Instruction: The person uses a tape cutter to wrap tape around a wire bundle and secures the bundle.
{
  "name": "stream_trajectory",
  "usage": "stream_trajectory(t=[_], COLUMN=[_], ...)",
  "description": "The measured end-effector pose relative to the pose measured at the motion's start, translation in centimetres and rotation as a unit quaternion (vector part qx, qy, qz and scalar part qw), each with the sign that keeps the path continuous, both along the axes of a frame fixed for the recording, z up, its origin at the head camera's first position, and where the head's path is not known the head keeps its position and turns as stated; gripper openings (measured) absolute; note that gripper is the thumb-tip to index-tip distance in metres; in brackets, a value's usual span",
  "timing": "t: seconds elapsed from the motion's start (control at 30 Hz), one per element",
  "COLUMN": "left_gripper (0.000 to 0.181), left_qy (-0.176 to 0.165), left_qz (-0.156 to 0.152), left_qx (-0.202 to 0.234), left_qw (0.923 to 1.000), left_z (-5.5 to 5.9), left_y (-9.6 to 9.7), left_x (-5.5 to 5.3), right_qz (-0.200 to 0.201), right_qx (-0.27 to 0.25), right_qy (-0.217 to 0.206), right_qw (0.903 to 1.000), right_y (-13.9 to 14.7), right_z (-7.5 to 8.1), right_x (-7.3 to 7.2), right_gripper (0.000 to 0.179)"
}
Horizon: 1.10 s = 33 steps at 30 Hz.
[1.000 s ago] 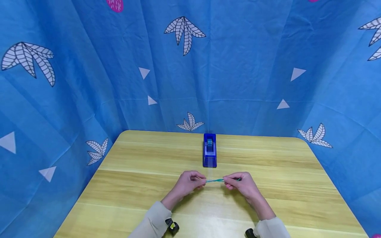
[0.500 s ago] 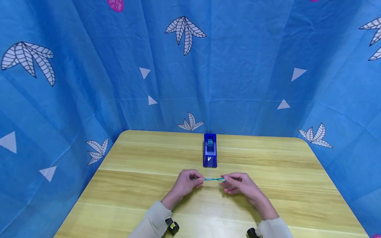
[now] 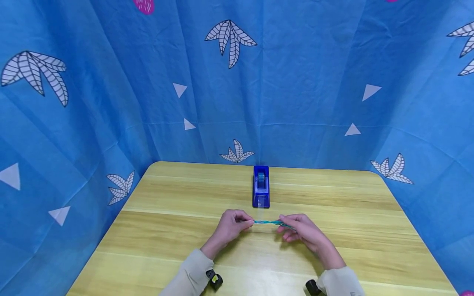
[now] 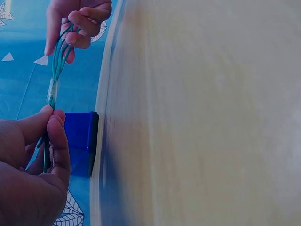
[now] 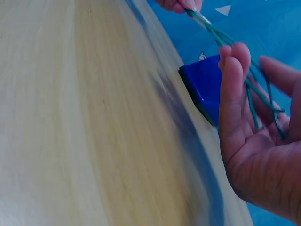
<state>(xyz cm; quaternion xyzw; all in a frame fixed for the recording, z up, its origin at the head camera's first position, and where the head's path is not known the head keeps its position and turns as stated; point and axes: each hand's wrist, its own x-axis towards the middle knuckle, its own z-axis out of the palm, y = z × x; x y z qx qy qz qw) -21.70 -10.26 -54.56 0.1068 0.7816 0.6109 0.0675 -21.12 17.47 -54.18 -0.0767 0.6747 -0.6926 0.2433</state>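
Note:
My left hand (image 3: pixel 231 225) pinches a bundle of thin green wires (image 3: pixel 264 222) between thumb and fingertips, near one end. In the left wrist view, a clear band of tape (image 4: pixel 53 89) lies around the bundle just beyond those fingertips. Past the tape the strands (image 4: pixel 59 59) fan apart toward my right hand (image 3: pixel 301 232). There, loose strands pass between the thumb and the bent fingers, and their ends reach the palm (image 5: pixel 263 150). The right thumb stands apart from the fingertips, with no firm pinch visible. Both hands are above the table.
A blue tape dispenser (image 3: pixel 261 187) with a roll of tape (image 3: pixel 261 177) stands just beyond the hands, toward the table's far edge. The wooden table (image 3: pixel 177 230) is bordered by a patterned blue curtain (image 3: pixel 303 82) behind and at the sides.
My right hand has loosened its pinch on the wires, and its thumb and fingers have spread. The strands at the right now fan out. My left hand keeps its pinch, shifted slightly left.

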Motion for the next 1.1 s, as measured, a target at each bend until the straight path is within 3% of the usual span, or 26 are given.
stream_trajectory(t=[0.23,0.43,0.7,0.9,1.1], left_gripper=[0.007,0.01,0.013,0.004,0.004], left_qy=[0.008,0.006,-0.024,0.001,0.023], left_qz=[0.0,-0.011,-0.023,-0.002,0.001], left_qx=[-0.016,-0.035,-0.024,-0.047,-0.054], left_qw=[0.9998,0.9993,0.9992,0.9989,0.9983], left_z=[-0.1,-0.3,-0.4,-0.1,-0.1], left_y=[0.0,0.1,0.2,0.3,0.5], left_x=[-0.2,-0.5,-1.0,-1.4,-1.6], right_qz=[-0.049,-0.061,-0.067,-0.074,-0.102], right_qx=[-0.007,-0.006,0.01,0.012,0.009], right_qy=[0.006,0.018,0.032,0.038,0.005], right_qw=[0.9988,0.998,0.9972,0.9965,0.9947], right_y=[-0.2,0.1,0.2,0.0,-0.4], right_z=[-0.1,-0.5,-0.9,-1.0,-0.8], right_x=[0.0,-0.4,-0.8,-1.0,-1.1], right_gripper=[0.026,0.02,0.024,0.034,0.047])
